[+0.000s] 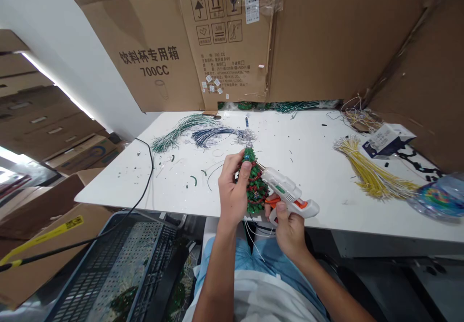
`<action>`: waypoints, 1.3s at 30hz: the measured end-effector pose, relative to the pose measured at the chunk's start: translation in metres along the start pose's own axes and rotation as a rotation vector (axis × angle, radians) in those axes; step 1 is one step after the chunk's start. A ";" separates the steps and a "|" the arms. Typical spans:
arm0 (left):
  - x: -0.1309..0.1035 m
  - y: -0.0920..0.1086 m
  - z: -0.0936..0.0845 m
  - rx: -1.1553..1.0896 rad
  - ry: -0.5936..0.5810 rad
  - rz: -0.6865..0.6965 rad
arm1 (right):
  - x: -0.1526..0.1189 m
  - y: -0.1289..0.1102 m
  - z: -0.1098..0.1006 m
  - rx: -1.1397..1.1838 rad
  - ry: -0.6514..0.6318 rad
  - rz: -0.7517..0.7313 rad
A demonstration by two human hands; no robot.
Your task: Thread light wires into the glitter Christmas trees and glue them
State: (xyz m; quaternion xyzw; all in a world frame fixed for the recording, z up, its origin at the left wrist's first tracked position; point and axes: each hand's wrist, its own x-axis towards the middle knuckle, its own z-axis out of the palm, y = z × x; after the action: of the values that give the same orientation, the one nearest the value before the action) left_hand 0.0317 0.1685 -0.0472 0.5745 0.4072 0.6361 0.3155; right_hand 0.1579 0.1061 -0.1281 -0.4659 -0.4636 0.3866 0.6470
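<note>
A small green artificial Christmas tree [256,190] with red garland stands upright at the table's front edge. My left hand [234,182] is closed around its upper left side, thumb toward the front. In my right hand [289,223] is a white hot glue gun [286,186] with an orange trigger, fingers wrapped round its handle. The gun's nozzle points up and left, at the tree's right side; whether it touches the branches I cannot tell. Thin white wires [253,240] hang below the tree. Behind the treetop lies a bundle of blue and white wires [217,134].
Green wires [177,131] lie at the table's left, yellow wires [373,169] at the right beside a small white box [389,139] and a plastic-wrapped roll [440,196]. Large cardboard [232,36] walls the back. A black cable [150,167] crosses the left edge above a grey crate [108,264].
</note>
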 end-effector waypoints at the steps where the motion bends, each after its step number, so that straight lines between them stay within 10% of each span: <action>1: 0.000 0.000 0.000 -0.002 0.001 -0.001 | 0.000 0.000 0.000 -0.002 0.003 -0.004; 39: -0.001 -0.003 0.007 0.004 0.014 -0.039 | 0.002 -0.006 0.006 -0.017 0.085 0.041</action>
State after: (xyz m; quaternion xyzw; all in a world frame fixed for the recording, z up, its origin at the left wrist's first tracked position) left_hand 0.0384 0.1695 -0.0500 0.5628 0.4214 0.6331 0.3239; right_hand 0.1534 0.1076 -0.1211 -0.4968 -0.4294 0.3758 0.6539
